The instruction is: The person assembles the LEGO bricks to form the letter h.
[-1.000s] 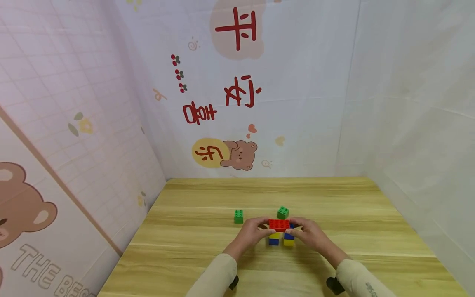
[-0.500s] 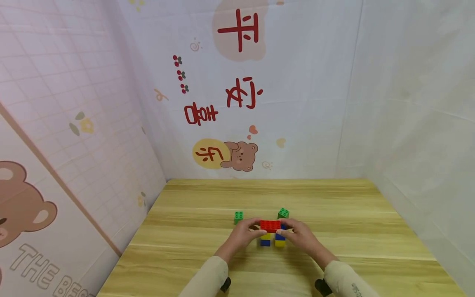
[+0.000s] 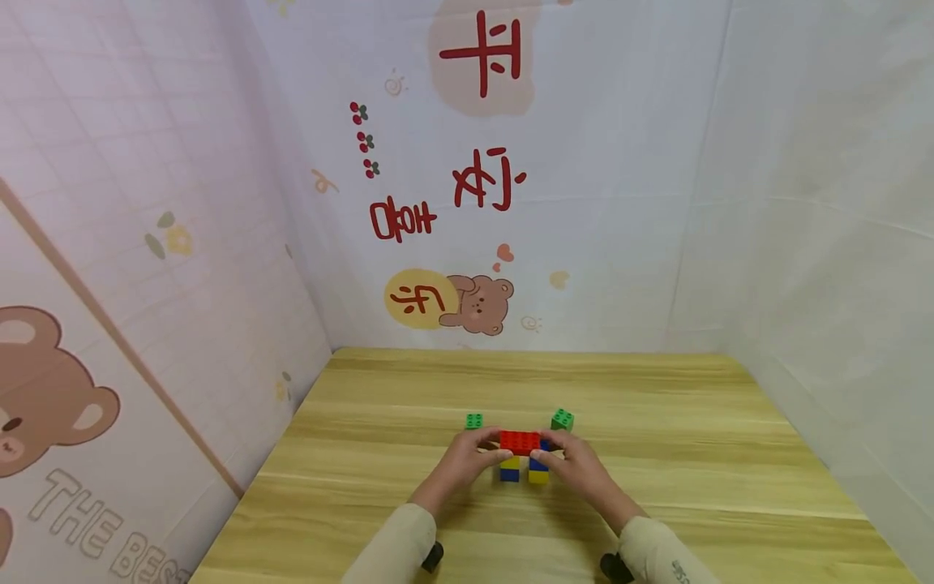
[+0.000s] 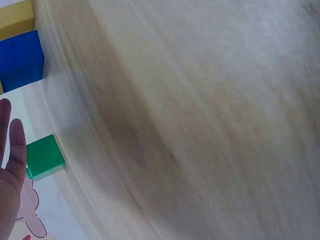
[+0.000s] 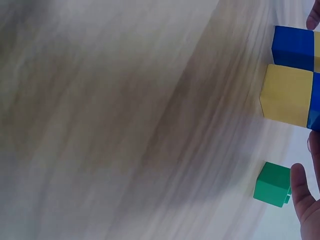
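White printed cloth (image 3: pixel 620 243), with bears, cherries and red characters, walls in the pale wood-grain table (image 3: pixel 350 454) where I work. Both my hands are on one thing: my left hand (image 3: pixel 465 461) grasps the left end of a rectangular, studded red plastic brick (image 3: pixel 520 442), thumb on the near side, and my right hand (image 3: pixel 575 461) pinches its right end the same way. The red brick lies across the top of two short columns with a narrow gap between them. On the left, a yellow plastic brick (image 3: pixel 510 463) is over a blue plastic brick (image 3: pixel 510 476); on the right, a second blue brick (image 3: pixel 538 465) is over a second yellow brick (image 3: pixel 538 478). Whether the red brick is locked onto their studs I cannot tell; neither wrist view shows it. Beyond my hands stand a square green plastic brick (image 3: pixel 474 420) and, farther right, another green brick (image 3: pixel 562 419).

To seat the red one well, I'd keep both ends level and check the spacing: blue shows past its right end, so the right column seems too far out. I'd ease that inward, match the studs, and press evenly above each column; a lopsided push could tip one.
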